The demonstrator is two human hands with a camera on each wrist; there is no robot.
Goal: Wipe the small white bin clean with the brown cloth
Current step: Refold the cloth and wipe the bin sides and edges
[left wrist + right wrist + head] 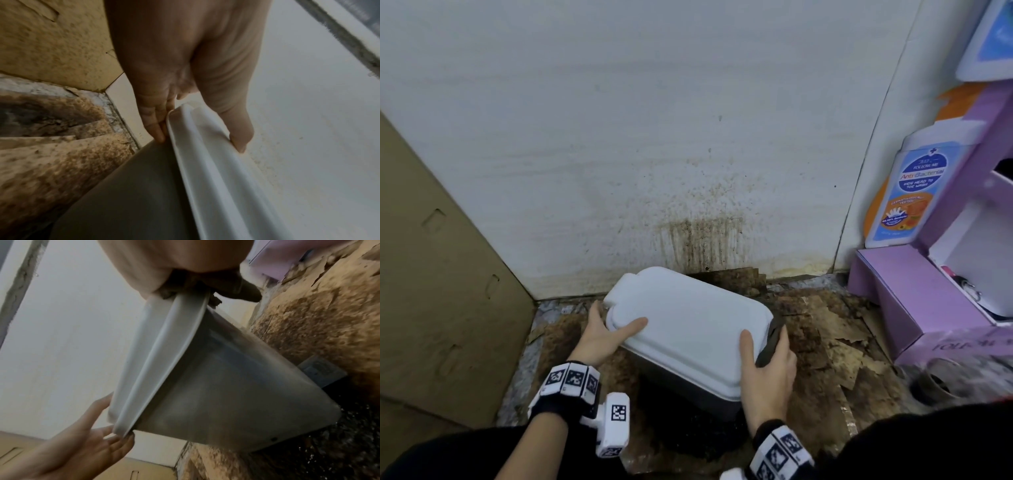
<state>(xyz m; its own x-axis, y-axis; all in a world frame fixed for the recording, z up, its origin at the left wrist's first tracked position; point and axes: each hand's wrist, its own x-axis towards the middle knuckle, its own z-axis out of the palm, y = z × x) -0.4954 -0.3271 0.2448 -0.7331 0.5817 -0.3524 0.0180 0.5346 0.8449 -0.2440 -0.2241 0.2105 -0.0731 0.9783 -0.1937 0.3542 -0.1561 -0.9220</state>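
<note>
The small white bin [688,322] has a white lid and a grey-looking body, and sits tilted over the dirty floor near the wall. My left hand [606,329] grips its left end, thumb on the lid and fingers under the rim [205,162]. My right hand [763,356] grips the right end, thumb on top. Its fingers press the dark brown cloth [772,342] against the bin's side. In the right wrist view the cloth [236,287] is bunched under the palm at the rim, and the bin's body [236,386] and my left hand [82,443] show below.
A stained white wall [698,240] stands close behind the bin. A cardboard sheet [441,291] leans at the left. A purple box [914,291] with a wash bottle [907,192] is at the right. Torn brown cardboard [835,342] covers the floor, and a dark cup [935,380] stands near it.
</note>
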